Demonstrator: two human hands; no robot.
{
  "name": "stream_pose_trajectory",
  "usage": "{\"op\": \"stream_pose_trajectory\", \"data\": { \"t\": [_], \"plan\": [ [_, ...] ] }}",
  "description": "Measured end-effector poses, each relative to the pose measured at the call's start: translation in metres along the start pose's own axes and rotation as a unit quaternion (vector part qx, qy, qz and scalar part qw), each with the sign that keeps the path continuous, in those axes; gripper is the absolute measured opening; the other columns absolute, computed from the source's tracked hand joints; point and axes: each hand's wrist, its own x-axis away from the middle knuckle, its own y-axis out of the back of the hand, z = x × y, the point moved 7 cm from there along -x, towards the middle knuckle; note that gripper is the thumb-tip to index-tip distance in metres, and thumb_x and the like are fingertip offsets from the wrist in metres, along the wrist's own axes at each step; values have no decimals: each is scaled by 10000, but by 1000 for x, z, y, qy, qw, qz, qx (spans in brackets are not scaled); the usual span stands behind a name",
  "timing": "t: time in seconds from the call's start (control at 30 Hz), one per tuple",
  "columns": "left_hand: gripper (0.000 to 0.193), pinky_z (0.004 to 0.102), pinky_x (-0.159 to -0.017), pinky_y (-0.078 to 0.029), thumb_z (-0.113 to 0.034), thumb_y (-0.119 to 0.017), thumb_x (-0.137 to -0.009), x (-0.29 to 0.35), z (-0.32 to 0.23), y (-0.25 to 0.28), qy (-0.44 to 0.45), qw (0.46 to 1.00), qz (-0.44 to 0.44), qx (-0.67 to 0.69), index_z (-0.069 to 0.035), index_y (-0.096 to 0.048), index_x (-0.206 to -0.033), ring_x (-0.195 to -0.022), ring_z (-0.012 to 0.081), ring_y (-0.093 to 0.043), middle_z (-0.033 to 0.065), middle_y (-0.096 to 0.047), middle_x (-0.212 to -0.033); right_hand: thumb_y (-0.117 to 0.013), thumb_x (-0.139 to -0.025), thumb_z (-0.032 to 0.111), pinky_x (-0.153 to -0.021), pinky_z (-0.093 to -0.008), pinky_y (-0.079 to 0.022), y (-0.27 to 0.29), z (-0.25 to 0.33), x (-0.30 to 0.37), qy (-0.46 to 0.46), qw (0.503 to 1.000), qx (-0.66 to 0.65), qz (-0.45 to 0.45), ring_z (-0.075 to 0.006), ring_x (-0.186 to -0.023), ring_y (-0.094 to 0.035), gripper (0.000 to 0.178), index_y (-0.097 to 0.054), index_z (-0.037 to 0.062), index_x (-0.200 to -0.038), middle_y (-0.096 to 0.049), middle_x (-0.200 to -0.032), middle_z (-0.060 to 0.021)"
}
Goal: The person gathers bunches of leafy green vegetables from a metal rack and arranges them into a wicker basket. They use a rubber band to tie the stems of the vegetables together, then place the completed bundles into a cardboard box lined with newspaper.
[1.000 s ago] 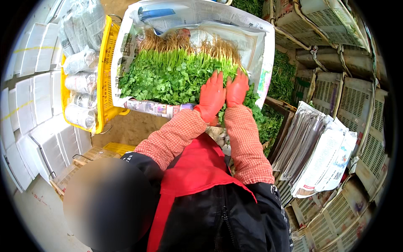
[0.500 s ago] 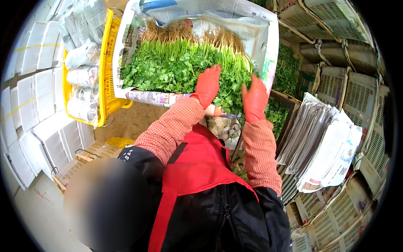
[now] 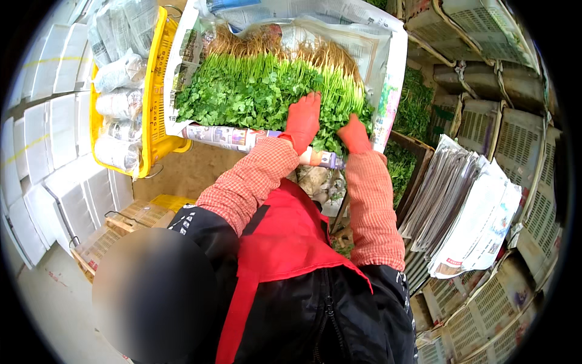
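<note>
A wide row of leafy green herbs (image 3: 242, 91) that look like coriander lies in a newspaper-lined box (image 3: 397, 73). Their brown roots point to the far side and the leaves face me. My left hand (image 3: 303, 118), in a red rubber glove, rests on the leaves with its fingers stretched out together. At the right end of the row my right hand (image 3: 355, 134), gloved the same way, has its fingers curled in against the leaves. Whatever those fingers may hold is hidden. A rolled edge of printed paper (image 3: 230, 137) runs along the box's near side, beneath my left wrist.
To the left stands a yellow crate (image 3: 159, 103) with several paper-wrapped bundles (image 3: 118, 106). White boxes (image 3: 45, 133) are stacked beyond it. On the right sits a stack of newspapers (image 3: 461, 206), with plastic crates (image 3: 521, 145) behind. More greens (image 3: 412, 109) lie beside the box.
My right hand has drawn in to the left and slightly down, and its spread fingers have curled. My left hand stays almost in place on the leaves.
</note>
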Motion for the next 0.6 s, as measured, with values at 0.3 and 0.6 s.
{"op": "stream_pose_trajectory", "data": {
  "t": [0.3, 0.6],
  "plan": [
    [423, 421, -836, -466, -77, -515, -823, 7, -13, 16, -15, 992, -49, 114, -14, -475, -1239, -1013, 345, -558, 195, -527, -1217, -615, -800, 258, -739, -427, -501, 61, 78, -7, 183, 961, 135, -160, -370, -799, -638, 241, -665, 85, -961, -651, -796, -170],
    [438, 423, -872, -454, -154, -544, -812, 9, -19, 16, 10, 999, 35, 25, 3, -486, -1217, -1115, 333, -513, 196, -488, -1275, -438, -949, 441, -785, -297, -511, 182, 45, 24, 236, 623, -736, -122, -178, -929, -619, 553, -424, 64, -1353, -636, -1057, -165]
  ]
}}
